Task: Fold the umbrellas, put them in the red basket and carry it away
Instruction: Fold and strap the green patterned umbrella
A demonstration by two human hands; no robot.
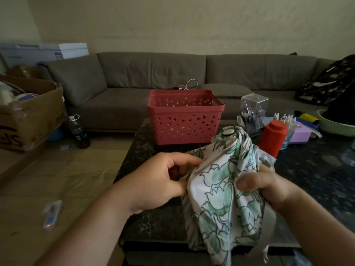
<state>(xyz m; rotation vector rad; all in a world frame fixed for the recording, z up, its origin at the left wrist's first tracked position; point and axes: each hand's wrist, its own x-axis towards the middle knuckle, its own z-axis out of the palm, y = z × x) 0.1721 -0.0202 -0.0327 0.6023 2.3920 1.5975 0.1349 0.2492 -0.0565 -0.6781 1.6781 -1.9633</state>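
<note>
Both hands hold a collapsed umbrella [228, 189] over the near edge of the dark table [317, 169]. Its white cloth (printed with green leaves) hangs in loose folds, and its round tip cap points up and away from the person. The left hand [163, 181] has its fingers curled in, pinching a fold at the umbrella's left side. The right hand [269, 183] clutches the cloth from the right, thumb pressed across the front. Beyond the hands, past the umbrella's tip, stands the red basket [184, 118] on the table; nothing shows inside it from this angle. Just right of the tip, beyond the right hand, is a red canister [273, 137], with a clear box [253, 110] behind it. Left of the left hand, on the floor, lies a small white device [51, 214]. A grey sofa [172, 73] runs behind the basket.
</note>
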